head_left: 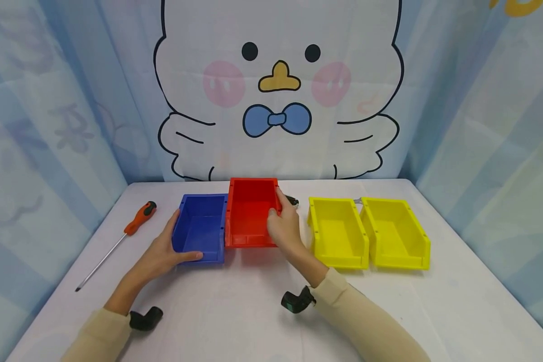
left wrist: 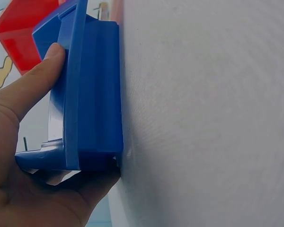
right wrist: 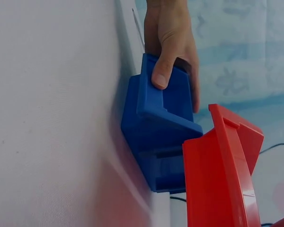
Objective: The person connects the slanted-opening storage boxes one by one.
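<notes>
At centre-left, a blue open-front storage bin (head_left: pixel 202 229) rests on the white table. My left hand (head_left: pixel 162 256) grips its left front corner, thumb over the front rim and fingers along the outer left wall. In the left wrist view, the thumb presses the front lip of the blue bin (left wrist: pixel 97 94). My right hand (head_left: pixel 284 223) holds a red bin (head_left: pixel 253 208) by its right wall, thumb inside. The red bin is raised above the table, its lower left edge close against the blue bin, as the right wrist view also shows of the red bin (right wrist: pixel 208 179).
Two yellow bins (head_left: pixel 337 229) stand side by side at the right. On the left lies a screwdriver (head_left: pixel 138 218) with an orange and black handle. A small black item (head_left: pixel 292 200) shows behind the red bin, and a metal piece (head_left: pixel 358 200) behind the yellow bins.
</notes>
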Available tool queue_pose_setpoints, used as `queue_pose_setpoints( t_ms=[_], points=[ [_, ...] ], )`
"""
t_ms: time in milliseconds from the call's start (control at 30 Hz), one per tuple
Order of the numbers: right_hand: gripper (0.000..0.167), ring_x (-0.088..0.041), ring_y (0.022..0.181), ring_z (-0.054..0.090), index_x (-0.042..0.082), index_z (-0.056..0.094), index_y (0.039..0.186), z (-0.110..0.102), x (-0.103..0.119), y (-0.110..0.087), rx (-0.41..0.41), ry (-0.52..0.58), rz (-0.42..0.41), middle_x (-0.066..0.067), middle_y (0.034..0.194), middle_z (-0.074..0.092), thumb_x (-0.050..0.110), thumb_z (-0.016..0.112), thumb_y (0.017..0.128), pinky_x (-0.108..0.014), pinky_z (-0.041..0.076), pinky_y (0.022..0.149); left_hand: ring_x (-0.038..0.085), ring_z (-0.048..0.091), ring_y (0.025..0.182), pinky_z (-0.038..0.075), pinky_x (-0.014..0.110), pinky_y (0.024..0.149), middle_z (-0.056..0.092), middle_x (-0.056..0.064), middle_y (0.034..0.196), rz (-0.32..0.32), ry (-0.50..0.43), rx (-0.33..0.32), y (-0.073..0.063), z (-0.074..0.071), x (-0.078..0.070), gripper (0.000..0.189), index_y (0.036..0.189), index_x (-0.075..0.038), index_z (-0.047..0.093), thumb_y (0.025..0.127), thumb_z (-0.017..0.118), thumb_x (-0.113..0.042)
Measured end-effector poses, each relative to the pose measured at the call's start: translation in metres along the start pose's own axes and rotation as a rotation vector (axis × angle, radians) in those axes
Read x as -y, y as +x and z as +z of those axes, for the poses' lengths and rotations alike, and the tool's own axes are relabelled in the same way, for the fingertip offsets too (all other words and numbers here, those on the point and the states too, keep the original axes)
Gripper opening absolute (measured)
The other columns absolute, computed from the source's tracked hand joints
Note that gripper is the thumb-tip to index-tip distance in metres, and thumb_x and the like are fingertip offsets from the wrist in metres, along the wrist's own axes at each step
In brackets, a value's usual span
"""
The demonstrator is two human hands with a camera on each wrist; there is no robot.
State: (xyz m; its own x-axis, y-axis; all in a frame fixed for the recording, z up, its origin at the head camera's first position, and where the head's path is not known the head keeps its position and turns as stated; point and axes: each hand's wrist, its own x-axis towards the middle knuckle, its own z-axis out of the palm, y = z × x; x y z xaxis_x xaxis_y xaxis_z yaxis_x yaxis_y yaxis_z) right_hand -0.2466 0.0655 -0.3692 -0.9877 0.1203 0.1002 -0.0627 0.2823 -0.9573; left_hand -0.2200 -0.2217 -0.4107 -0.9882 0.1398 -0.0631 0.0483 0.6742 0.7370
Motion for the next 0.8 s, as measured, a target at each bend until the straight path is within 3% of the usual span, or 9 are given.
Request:
queue_pose_setpoints(
  t_ms=[267,800],
  points=[
    [0.062,-0.032,0.146,0.051,0.019,0.031,0.168,0.003,0.0045,-0.0004,0.006,0.028,0.033,-0.003,0.173,0.039,0.01,0.046,0.109,-0.053,0.049,0.12,0.061,0.016,0.158,0.023,0.078,0.123,0.003,0.029,0.177,0.005,0.002,-0.001,0.0003,-0.0007,0.0011,0.133,0.17,-0.014,-0.013,0.087,0.086,-0.046],
    [0.061,-0.029,0.154,0.045,0.014,0.03,0.168,0.0047,0.0035,0.0028,0.017,0.041,0.01,-0.002,0.174,0.035,0.009,0.044,0.109,-0.051,0.043,0.126,0.06,0.017,0.158,0.023,0.078,0.124,0.004,0.029,0.177,0.01,0.012,-0.002,0.0008,-0.0007,0.003,0.132,0.17,-0.015,-0.013,0.088,0.085,-0.047]
  ],
)
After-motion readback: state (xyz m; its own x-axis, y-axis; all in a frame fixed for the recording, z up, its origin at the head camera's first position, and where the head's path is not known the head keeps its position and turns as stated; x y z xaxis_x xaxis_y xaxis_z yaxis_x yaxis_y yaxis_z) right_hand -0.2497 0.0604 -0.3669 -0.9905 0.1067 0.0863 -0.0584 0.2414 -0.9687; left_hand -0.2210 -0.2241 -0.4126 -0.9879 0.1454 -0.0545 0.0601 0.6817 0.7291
